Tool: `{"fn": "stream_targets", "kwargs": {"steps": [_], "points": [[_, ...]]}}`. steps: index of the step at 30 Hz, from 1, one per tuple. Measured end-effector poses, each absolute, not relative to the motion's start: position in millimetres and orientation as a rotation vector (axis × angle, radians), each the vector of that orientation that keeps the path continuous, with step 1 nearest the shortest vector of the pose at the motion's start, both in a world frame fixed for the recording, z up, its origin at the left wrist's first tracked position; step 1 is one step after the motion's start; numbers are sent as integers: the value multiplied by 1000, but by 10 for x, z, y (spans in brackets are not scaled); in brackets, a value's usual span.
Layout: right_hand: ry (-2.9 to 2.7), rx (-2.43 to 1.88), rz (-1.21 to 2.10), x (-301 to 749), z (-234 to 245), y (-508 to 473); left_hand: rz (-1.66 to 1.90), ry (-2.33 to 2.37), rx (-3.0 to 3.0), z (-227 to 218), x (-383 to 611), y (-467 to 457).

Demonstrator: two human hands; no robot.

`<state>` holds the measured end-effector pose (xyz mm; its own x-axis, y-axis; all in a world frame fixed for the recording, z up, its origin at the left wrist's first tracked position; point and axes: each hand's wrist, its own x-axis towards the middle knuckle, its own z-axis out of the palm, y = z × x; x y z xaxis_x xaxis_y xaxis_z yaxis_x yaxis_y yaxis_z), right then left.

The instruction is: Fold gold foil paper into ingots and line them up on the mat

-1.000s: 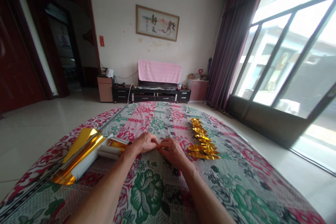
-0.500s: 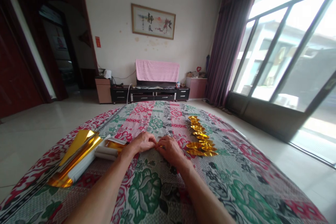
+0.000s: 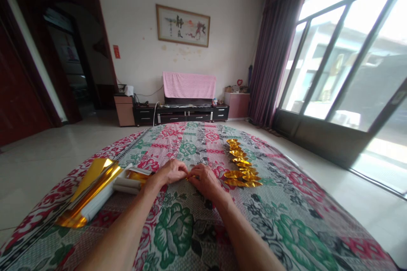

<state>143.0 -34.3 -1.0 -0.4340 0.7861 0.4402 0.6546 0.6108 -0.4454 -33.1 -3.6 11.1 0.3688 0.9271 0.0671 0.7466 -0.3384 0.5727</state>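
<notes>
Past the shiny gold sheets (image 3: 92, 190) on the flowery cloth (image 3: 286, 220), the left hand (image 3: 170, 172) lies palm down, fingers pinched tight on a tiny gold paper piece (image 3: 188, 178) low on the cloth, and the right hand (image 3: 205, 180) pinches its other end, just beside a row of folded gold shapes (image 3: 241, 165).
</notes>
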Motion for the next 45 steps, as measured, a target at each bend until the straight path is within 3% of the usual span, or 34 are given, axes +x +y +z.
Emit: {"fn": "stream_targets", "kwargs": {"steps": [45], "points": [[-2065, -1500, 58, 1265, -28, -355, 447, 1480, 2182, 237, -391, -104]]}}
